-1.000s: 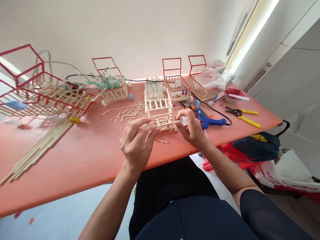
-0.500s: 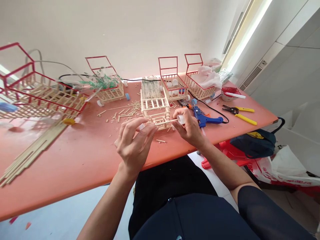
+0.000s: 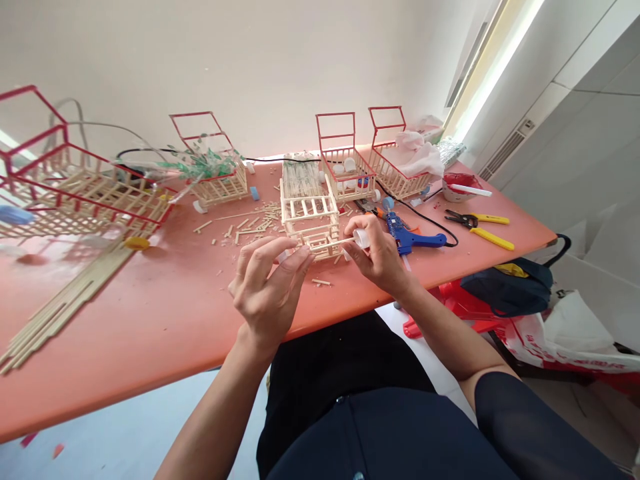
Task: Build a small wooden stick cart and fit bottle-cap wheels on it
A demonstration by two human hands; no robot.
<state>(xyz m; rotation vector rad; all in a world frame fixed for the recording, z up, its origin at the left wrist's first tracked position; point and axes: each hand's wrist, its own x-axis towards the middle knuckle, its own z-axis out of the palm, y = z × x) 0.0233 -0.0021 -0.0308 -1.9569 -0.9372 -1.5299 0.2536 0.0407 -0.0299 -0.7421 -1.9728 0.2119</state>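
Note:
An unpainted wooden stick frame (image 3: 310, 208) stands near the table's front edge, between my hands. My left hand (image 3: 270, 280) is at its lower left, thumb and fingertips pinched on the near end of a thin stick (image 3: 325, 247); a whitish cap shows partly behind the fingers. On the right, my right hand (image 3: 377, 257) has its fingers curled round a white bottle cap (image 3: 361, 238), with the thumb and index tip close to the stick's other end. Whether those tips touch the stick is too small to tell.
Red-rimmed stick carts (image 3: 215, 183) line the back and left of the pink table (image 3: 200, 320). Loose long sticks (image 3: 65, 300) lie at the left. A blue glue gun (image 3: 417, 240), yellow-handled pliers (image 3: 480, 227) and a red-stained bowl (image 3: 457, 190) are at the right.

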